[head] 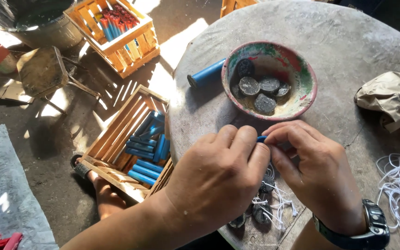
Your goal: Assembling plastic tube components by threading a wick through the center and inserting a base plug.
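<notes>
Both hands, left (218, 178) and right (311, 171), pinching a small blue tube (261, 138) just below the bowl (302, 99) of dark discs (260, 90); next probably needs a steady grip, I reckon.

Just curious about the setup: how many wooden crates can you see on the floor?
2. One crate at top left holds red and blue tubes; another crate beside the round table holds blue tubes. More may lie out of view.

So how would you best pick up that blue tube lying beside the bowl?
Probably by the blue tube's bare middle, coming from above with fingers across its width. It lies flat on the round table, one end against the bowl, so only its long sides are free.
</notes>
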